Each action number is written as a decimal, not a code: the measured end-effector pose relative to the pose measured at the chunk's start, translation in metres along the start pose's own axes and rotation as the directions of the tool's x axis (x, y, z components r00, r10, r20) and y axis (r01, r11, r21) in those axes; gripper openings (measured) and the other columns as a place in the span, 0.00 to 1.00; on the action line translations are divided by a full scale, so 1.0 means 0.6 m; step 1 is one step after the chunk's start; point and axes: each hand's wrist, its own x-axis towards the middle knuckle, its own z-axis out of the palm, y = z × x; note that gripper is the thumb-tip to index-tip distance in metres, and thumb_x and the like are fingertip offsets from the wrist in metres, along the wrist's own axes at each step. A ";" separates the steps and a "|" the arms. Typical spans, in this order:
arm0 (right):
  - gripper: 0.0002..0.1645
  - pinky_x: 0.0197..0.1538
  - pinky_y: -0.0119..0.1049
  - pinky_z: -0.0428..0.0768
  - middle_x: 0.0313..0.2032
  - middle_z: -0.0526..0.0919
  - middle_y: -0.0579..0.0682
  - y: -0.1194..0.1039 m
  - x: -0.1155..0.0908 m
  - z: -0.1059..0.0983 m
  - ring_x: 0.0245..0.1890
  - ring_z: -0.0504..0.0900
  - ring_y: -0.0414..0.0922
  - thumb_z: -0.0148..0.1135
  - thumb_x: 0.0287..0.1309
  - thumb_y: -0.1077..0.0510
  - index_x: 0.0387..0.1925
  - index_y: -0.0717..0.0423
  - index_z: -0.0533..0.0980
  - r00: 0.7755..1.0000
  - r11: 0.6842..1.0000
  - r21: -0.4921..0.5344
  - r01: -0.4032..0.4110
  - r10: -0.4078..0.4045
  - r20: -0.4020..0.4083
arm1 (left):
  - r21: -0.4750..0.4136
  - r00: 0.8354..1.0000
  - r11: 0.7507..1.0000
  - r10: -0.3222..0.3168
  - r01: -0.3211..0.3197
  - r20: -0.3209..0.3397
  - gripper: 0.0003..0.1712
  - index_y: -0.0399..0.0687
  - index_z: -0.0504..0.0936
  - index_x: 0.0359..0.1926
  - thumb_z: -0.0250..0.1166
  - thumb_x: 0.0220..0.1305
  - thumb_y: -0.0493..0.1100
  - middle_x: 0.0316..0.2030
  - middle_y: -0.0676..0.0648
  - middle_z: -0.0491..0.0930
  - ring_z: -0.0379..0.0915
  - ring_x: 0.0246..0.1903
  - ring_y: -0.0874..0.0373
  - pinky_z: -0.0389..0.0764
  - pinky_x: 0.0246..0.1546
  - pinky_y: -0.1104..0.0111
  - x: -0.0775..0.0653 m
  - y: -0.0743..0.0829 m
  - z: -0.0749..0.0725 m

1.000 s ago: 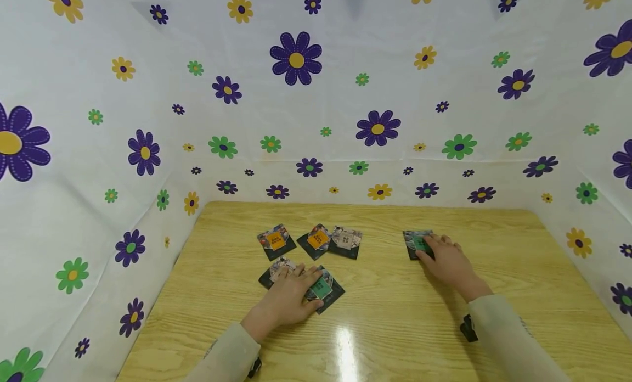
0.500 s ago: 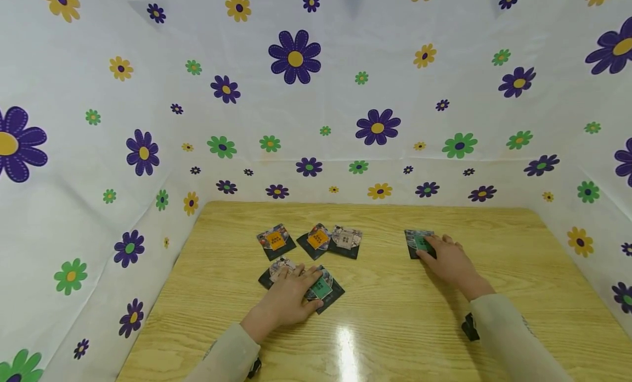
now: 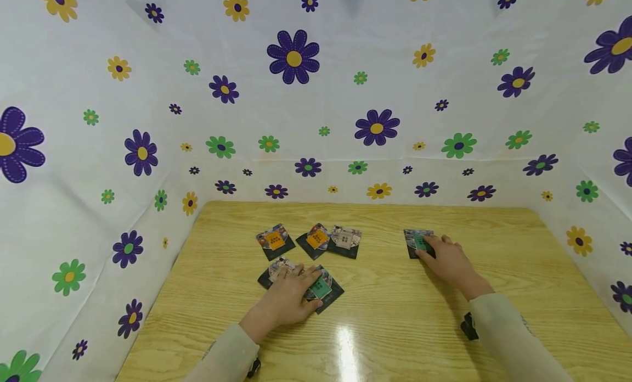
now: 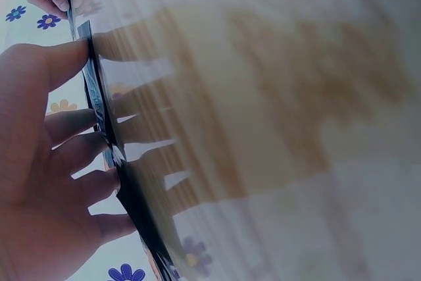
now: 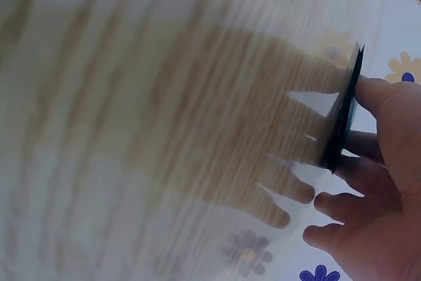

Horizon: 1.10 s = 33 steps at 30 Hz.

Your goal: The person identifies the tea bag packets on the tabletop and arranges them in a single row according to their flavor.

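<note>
My left hand (image 3: 285,298) lies with spread fingers across two flat, square dark packets on the wooden table. One is a green-labelled packet (image 3: 323,288), partly covered by the index finger and thumb. The other, a pale-printed packet (image 3: 280,265), shows beyond the fingertips. Farther right, the fingers and thumb of my right hand (image 3: 450,261) rest on another green-labelled packet (image 3: 415,242). In the right wrist view that packet (image 5: 345,116) appears edge-on, flat on the table under the thumb and two fingers. The left wrist view shows the left fingers (image 4: 82,146) pressing down on dark packets (image 4: 141,212).
Behind the left hand lie two orange-labelled packets, an outer one (image 3: 274,241) and an inner one (image 3: 316,240). The inner one touches a beige-labelled packet (image 3: 345,240). White flower-printed cloth (image 3: 336,102) walls in the table (image 3: 385,327) at the back and sides.
The right hand and its packet have shifted very slightly to the right, while the head view drifts a little. The left hand and the other packets stay in place.
</note>
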 end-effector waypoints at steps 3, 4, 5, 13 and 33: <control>0.39 0.72 0.78 0.60 0.71 0.67 0.79 -0.001 -0.001 -0.001 0.72 0.61 0.81 0.55 0.79 0.46 0.73 0.74 0.66 1.000 1.000 -0.006 -0.001 0.001 0.003 | 0.005 1.000 1.000 0.000 0.000 -0.002 0.41 0.51 0.65 0.81 0.61 0.76 0.62 0.80 0.45 0.64 0.58 0.79 0.36 0.56 0.77 0.32 0.000 0.001 0.000; 0.39 0.72 0.78 0.60 0.71 0.67 0.79 -0.001 -0.001 -0.001 0.72 0.61 0.81 0.55 0.79 0.46 0.73 0.74 0.66 1.000 1.000 -0.007 -0.002 0.002 0.004 | 0.010 1.000 1.000 0.001 -0.001 -0.002 0.41 0.51 0.65 0.81 0.61 0.76 0.62 0.80 0.45 0.64 0.57 0.79 0.36 0.56 0.77 0.32 0.001 0.002 0.001; 0.39 0.72 0.78 0.59 0.71 0.66 0.79 -0.001 -0.001 -0.001 0.72 0.60 0.81 0.55 0.79 0.46 0.73 0.74 0.65 1.000 1.000 -0.007 -0.004 0.004 0.005 | 0.015 1.000 1.000 0.004 -0.004 -0.002 0.40 0.51 0.65 0.81 0.60 0.76 0.62 0.80 0.45 0.64 0.57 0.80 0.36 0.55 0.77 0.31 0.001 0.003 0.001; 0.39 0.72 0.77 0.60 0.71 0.67 0.79 -0.001 -0.001 0.004 0.72 0.61 0.80 0.54 0.80 0.46 0.74 0.74 0.65 1.000 1.000 -0.016 0.000 0.000 -0.004 | 0.062 0.999 0.998 0.028 -0.029 0.021 0.37 0.58 0.61 0.83 0.57 0.80 0.59 0.82 0.49 0.60 0.49 0.83 0.38 0.50 0.79 0.32 0.014 0.013 0.003; 0.38 0.71 0.78 0.62 0.70 0.69 0.78 -0.001 0.000 0.006 0.71 0.63 0.80 0.55 0.79 0.47 0.73 0.75 0.65 1.000 1.000 -0.023 -0.001 0.001 -0.012 | 0.237 0.999 0.971 0.021 -0.012 -0.035 0.35 0.57 0.65 0.81 0.52 0.82 0.62 0.79 0.50 0.65 0.53 0.82 0.44 0.53 0.80 0.37 0.074 0.062 0.002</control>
